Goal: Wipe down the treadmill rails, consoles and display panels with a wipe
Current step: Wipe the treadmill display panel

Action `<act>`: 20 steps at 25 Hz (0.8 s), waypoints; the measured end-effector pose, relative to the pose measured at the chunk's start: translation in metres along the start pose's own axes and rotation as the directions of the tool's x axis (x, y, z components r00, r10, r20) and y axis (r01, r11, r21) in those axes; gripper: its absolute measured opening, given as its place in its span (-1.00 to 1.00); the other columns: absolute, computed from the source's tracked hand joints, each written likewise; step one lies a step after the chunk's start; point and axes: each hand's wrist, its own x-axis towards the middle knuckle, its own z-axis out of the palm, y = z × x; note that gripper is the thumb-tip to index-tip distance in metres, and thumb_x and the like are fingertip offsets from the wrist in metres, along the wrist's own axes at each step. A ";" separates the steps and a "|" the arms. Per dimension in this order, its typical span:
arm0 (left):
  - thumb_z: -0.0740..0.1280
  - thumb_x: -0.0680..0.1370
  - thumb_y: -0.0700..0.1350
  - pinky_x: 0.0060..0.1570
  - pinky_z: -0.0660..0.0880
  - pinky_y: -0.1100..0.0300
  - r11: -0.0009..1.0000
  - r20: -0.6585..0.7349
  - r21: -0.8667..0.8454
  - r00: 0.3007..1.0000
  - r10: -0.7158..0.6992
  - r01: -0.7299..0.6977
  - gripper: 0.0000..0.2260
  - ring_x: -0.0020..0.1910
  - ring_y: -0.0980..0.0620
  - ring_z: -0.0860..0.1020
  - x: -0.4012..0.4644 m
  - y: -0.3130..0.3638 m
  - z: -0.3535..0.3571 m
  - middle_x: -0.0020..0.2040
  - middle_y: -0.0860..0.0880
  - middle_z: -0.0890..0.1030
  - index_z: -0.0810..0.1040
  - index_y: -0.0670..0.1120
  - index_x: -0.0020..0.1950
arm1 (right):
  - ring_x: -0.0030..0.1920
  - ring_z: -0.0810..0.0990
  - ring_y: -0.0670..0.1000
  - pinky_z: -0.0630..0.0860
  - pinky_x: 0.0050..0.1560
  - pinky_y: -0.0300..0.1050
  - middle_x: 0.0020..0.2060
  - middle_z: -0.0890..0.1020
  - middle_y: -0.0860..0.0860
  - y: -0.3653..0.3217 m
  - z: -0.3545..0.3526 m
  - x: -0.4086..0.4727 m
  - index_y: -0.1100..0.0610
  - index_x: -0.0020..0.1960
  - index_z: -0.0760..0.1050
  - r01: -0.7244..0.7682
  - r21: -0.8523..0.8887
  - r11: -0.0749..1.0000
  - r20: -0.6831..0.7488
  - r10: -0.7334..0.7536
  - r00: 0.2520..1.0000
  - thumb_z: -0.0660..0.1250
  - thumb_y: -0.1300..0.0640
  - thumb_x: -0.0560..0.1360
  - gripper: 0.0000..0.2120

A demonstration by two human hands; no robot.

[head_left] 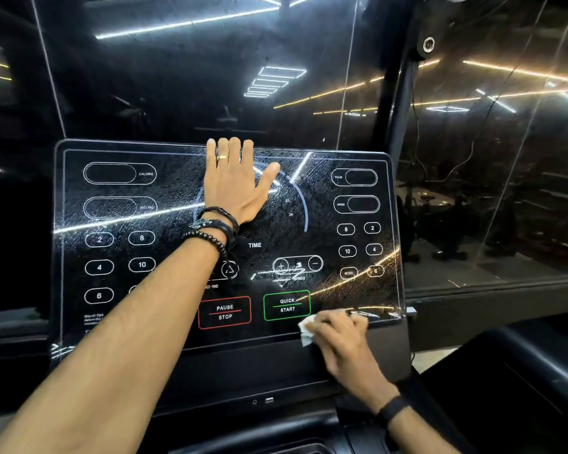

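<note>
A glossy black treadmill display panel with white button outlines fills the middle of the view and looks streaked with moisture. My left hand lies flat on the panel's upper middle, fingers spread, fingertips over the top edge, holding nothing. My right hand presses a crumpled white wipe against the panel's lower right edge, just right of the green QUICK START button. Most of the wipe is hidden under my fingers. The red PAUSE STOP button sits to the left of it.
Below the panel runs the black console ledge with a small port. A dark glass wall reflecting ceiling lights stands behind. A black upright post rises at the right, and another black machine part sits at lower right.
</note>
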 end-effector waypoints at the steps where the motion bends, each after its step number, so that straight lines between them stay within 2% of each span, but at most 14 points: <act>1: -0.22 0.59 0.32 0.55 -0.04 -0.21 1.000 0.003 0.007 1.000 0.005 -0.005 -0.23 0.45 -0.29 0.28 0.000 0.000 0.000 0.42 -0.24 0.39 0.30 -0.22 0.50 | 0.07 0.52 -0.09 0.21 0.04 -0.03 0.04 0.51 -0.17 0.012 -0.005 0.003 -0.05 0.17 0.54 -0.070 -0.006 0.998 -0.035 0.070 0.997 0.41 0.30 0.48 -0.64; 3: -0.23 0.58 0.33 0.55 -0.05 -0.22 1.000 0.013 0.012 1.000 0.006 -0.007 -0.21 0.46 -0.30 0.27 0.000 0.001 -0.001 0.43 -0.26 0.38 0.29 -0.22 0.50 | 0.07 0.52 -0.11 0.21 0.04 -0.04 0.03 0.48 -0.20 0.020 -0.012 0.016 -0.06 0.15 0.53 -0.273 0.025 0.962 -0.152 0.273 0.950 0.37 0.26 0.48 -0.68; 5: -0.21 0.60 0.32 0.55 -0.06 -0.23 1.000 0.020 0.005 1.000 -0.001 0.001 -0.23 0.47 -0.30 0.26 0.000 0.001 -0.002 0.44 -0.26 0.37 0.29 -0.23 0.50 | 0.04 0.50 -0.08 0.19 0.01 -0.09 0.02 0.44 -0.21 0.002 -0.005 0.022 0.00 0.13 0.55 -0.369 0.059 0.928 -0.181 0.373 0.910 0.36 0.25 0.50 -0.74; 6: -0.19 0.61 0.32 0.55 -0.06 -0.22 1.000 0.018 0.006 1.000 -0.002 0.002 -0.24 0.47 -0.30 0.26 0.000 0.000 -0.002 0.44 -0.26 0.37 0.28 -0.23 0.51 | 0.02 0.49 -0.06 0.19 0.00 -0.09 0.01 0.45 -0.18 -0.011 0.004 0.015 0.02 0.12 0.55 -0.324 0.044 0.945 -0.138 0.327 0.935 0.36 0.26 0.50 -0.76; 7: -0.17 0.62 0.31 0.55 -0.06 -0.22 1.000 0.013 0.007 1.000 0.001 -0.001 -0.26 0.47 -0.29 0.26 -0.001 -0.001 -0.001 0.45 -0.25 0.37 0.28 -0.22 0.51 | 0.02 0.49 -0.05 0.20 0.01 -0.08 0.01 0.46 -0.14 -0.022 0.009 0.004 0.04 0.12 0.56 -0.217 0.022 0.976 -0.063 0.218 0.974 0.37 0.28 0.51 -0.76; 8: -0.14 0.64 0.31 0.55 -0.06 -0.21 1.000 0.011 0.007 1.000 0.009 -0.009 -0.28 0.47 -0.29 0.26 0.000 -0.002 0.000 0.45 -0.25 0.37 0.27 -0.22 0.52 | 0.02 0.50 -0.04 0.21 0.03 -0.07 0.00 0.48 -0.12 -0.025 0.009 -0.007 0.04 0.12 0.56 -0.112 0.006 0.994 0.013 0.112 0.994 0.39 0.29 0.50 -0.75; 9: -0.12 0.65 0.30 0.55 -0.05 -0.20 1.000 0.008 0.007 1.000 0.018 -0.018 -0.30 0.47 -0.28 0.26 -0.001 -0.003 0.001 0.45 -0.24 0.36 0.27 -0.21 0.52 | 0.03 0.52 -0.04 0.21 0.06 -0.07 0.00 0.49 -0.12 -0.018 0.005 -0.012 0.03 0.12 0.57 -0.070 0.002 0.998 0.047 0.069 0.997 0.41 0.28 0.50 -0.75; 11: -0.11 0.65 0.30 0.55 -0.05 -0.20 1.000 0.002 0.010 1.000 0.017 -0.017 -0.30 0.47 -0.28 0.25 0.000 -0.002 0.002 0.45 -0.24 0.36 0.28 -0.22 0.52 | 0.05 0.56 -0.04 0.19 0.10 -0.09 0.00 0.52 -0.13 0.007 -0.004 -0.006 -0.02 0.11 0.56 -0.176 -0.006 0.984 -0.015 0.176 0.984 0.41 0.24 0.50 -0.76; 13: -0.14 0.62 0.32 0.55 -0.05 -0.22 1.000 0.001 0.011 1.000 -0.008 0.008 -0.27 0.47 -0.29 0.26 0.000 0.002 0.001 0.43 -0.25 0.37 0.30 -0.23 0.49 | 0.02 0.55 -0.05 0.20 0.07 -0.11 -0.01 0.52 -0.13 0.020 -0.010 0.009 -0.02 0.10 0.55 -0.351 0.034 0.936 -0.151 0.352 0.924 0.40 0.23 0.49 -0.76; 14: -0.15 0.62 0.32 0.55 -0.05 -0.23 1.000 0.002 0.013 1.000 -0.019 0.019 -0.26 0.46 -0.30 0.26 0.000 0.005 0.001 0.43 -0.25 0.38 0.30 -0.23 0.49 | 0.00 0.54 -0.04 0.20 0.04 -0.11 -0.02 0.50 -0.13 0.015 -0.007 0.013 0.00 0.09 0.55 -0.387 0.049 0.921 -0.177 0.389 0.904 0.39 0.24 0.48 -0.77; 15: -0.14 0.61 0.33 0.55 -0.06 -0.22 1.000 0.001 0.017 1.000 -0.025 0.025 -0.26 0.46 -0.30 0.26 0.000 0.006 0.001 0.43 -0.25 0.38 0.30 -0.23 0.48 | -0.02 0.52 -0.02 0.20 0.01 -0.10 -0.03 0.49 -0.12 0.003 0.001 0.012 0.02 0.09 0.55 -0.380 0.049 0.924 -0.155 0.383 0.911 0.38 0.24 0.49 -0.78; 18: -0.11 0.62 0.33 0.56 -0.08 -0.20 1.000 -0.004 0.023 1.000 -0.012 0.012 -0.27 0.47 -0.29 0.25 -0.001 0.004 0.001 0.44 -0.24 0.37 0.29 -0.22 0.50 | -0.02 0.50 -0.02 0.18 0.04 -0.11 -0.01 0.47 -0.13 -0.033 0.019 -0.017 0.00 0.11 0.55 -0.110 0.038 0.993 0.025 0.109 0.994 0.38 0.26 0.50 -0.75; 20: -0.11 0.61 0.33 0.56 -0.07 -0.20 0.999 0.004 0.034 1.000 -0.015 0.015 -0.27 0.47 -0.28 0.25 0.000 0.002 -0.001 0.43 -0.23 0.37 0.29 -0.22 0.50 | 0.01 0.52 -0.04 0.16 0.09 -0.14 -0.01 0.49 -0.14 -0.021 0.017 -0.018 -0.04 0.13 0.54 -0.104 0.061 0.993 0.007 0.104 0.995 0.38 0.24 0.52 -0.75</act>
